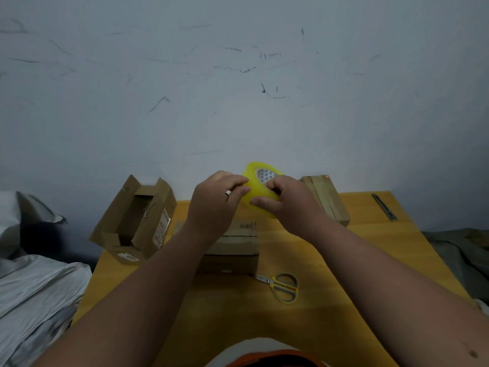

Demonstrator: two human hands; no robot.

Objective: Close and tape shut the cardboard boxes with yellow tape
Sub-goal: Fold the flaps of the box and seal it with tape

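I hold a roll of yellow tape [258, 186] up in the air above the table. My right hand [288, 202] grips the roll from the right, fingers curled round its rim. My left hand [219, 200] pinches at the roll's left edge with thumb and fingers. Under my hands a closed cardboard box [235, 245] sits in the middle of the table. An open cardboard box [137, 221] with raised flaps stands at the table's left corner. A third, closed box [328, 200] lies at the back right.
Yellow-handled scissors [283, 286] lie on the yellow wooden table [357, 260] just right of the middle box. A utility knife [385, 206] rests near the far right edge. Grey plastic bags [34, 287] pile up left of the table. A scuffed wall stands behind.
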